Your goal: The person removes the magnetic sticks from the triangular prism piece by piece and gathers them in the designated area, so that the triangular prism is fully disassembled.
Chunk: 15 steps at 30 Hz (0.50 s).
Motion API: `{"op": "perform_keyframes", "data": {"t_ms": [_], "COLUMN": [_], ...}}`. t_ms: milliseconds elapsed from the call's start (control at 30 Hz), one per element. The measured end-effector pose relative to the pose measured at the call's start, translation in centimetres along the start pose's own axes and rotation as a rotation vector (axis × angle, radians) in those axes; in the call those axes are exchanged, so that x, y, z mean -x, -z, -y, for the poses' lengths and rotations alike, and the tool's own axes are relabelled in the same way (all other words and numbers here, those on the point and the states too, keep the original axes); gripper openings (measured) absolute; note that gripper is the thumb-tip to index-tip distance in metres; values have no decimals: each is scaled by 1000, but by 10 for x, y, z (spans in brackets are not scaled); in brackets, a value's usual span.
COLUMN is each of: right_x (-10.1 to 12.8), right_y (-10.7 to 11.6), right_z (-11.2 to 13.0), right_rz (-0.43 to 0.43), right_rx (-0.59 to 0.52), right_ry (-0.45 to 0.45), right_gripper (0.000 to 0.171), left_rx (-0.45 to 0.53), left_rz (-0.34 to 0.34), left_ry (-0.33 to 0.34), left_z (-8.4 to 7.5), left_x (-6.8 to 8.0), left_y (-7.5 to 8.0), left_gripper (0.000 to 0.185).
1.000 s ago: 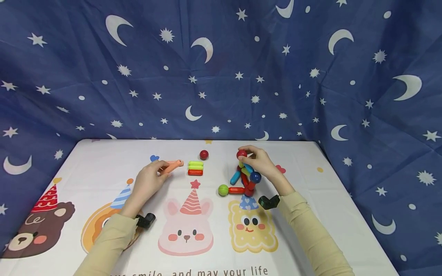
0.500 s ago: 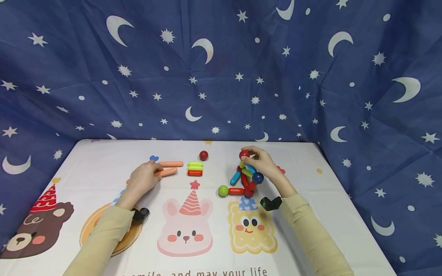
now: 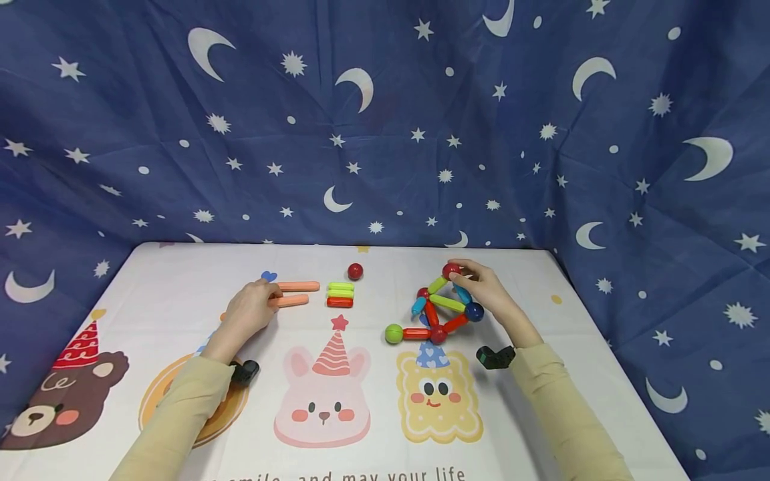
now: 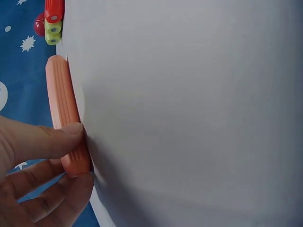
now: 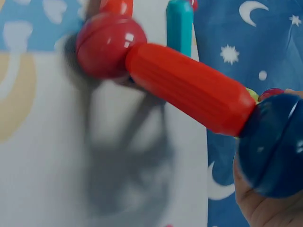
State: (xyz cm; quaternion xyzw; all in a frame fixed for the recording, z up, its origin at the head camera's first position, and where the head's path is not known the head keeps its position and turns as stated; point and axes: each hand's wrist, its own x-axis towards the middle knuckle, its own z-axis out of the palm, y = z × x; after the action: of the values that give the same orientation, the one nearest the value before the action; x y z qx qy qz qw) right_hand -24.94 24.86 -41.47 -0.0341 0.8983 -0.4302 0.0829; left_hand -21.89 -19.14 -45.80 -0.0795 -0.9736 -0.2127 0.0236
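My left hand (image 3: 272,300) lies on the table and pinches the near end of an orange stick (image 3: 290,300); in the left wrist view the thumb (image 4: 57,139) sits on the orange stick (image 4: 64,104) with a finger under it. A second orange stick (image 3: 299,286) lies just behind. My right hand (image 3: 462,275) grips the top red ball (image 3: 450,270) of a stick-and-ball structure (image 3: 439,312), with a blue ball (image 3: 474,311) by the palm. Close up, the right wrist view shows the blue ball (image 5: 272,142), a red stick (image 5: 189,87) and a red ball (image 5: 110,45).
A small stack of green, yellow and red sticks (image 3: 340,294) lies mid-table, with a loose red ball (image 3: 355,270) behind it. A green ball (image 3: 394,333) ends the structure's left side. The white cartoon-print tablecloth (image 3: 180,280) is backed by a blue star-and-moon curtain (image 3: 385,133).
My left hand laid the orange stick down in front of the other one and stays on it. My right hand moved right with the top red ball, and the structure spread out to the right.
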Motion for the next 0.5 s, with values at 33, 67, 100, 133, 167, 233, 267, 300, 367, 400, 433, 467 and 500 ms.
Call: {"op": "perform_keyframes", "data": {"t_ms": [33, 67, 100, 133, 167, 233, 267, 300, 367, 400, 433, 467, 500], "right_x": [0, 1, 1, 2, 2, 3, 3, 3, 3, 3, 3, 3, 2], "right_y": [3, 5, 7, 9, 10, 12, 12, 11, 8, 6, 5, 3, 1], "right_z": [-3, -6, -9, -12, -15, -22, -26, -30, -36, -39, -41, -43, -45], "right_rz": [-2, 0, 1, 4, 5, 13, 22, 28, 40, 43, 40, 36, 30], "right_rx": [4, 10, 15, 18, 18, 9, 2, -7, -30, -46, -60, -68, -71], "right_ry": [-13, -26, -39, -49, -61, -87, -99, -112, -135, -149, -163, -173, -185], "right_gripper": [49, 49, 50, 50, 50, 49, 49, 49, 49, 49, 49, 50, 51], "left_rx": [4, 8, 10, 11, 13, 17, 16, 16, 21, 26, 31, 30, 33], "left_rz": [-4, -9, -13, -18, -25, -30, -35, -40, -47, -46, -46, -48, -51], "left_ry": [-5, -12, -16, -19, -22, -22, -22, -20, -17, -12, -7, -4, 2], "left_z": [0, 1, 1, 1, 2, 2, 3, 4, 5, 5, 5, 6, 6], "left_x": [0, 0, 0, -1, -1, -1, -1, -2, -2, -2, -2, -2, -3], "left_y": [0, -1, 0, 0, 0, 0, 1, 1, 2, 2, 2, 3, 3], "left_gripper": [16, 15, 14, 14, 14, 15, 15, 15, 14, 14, 15, 16, 17]}}
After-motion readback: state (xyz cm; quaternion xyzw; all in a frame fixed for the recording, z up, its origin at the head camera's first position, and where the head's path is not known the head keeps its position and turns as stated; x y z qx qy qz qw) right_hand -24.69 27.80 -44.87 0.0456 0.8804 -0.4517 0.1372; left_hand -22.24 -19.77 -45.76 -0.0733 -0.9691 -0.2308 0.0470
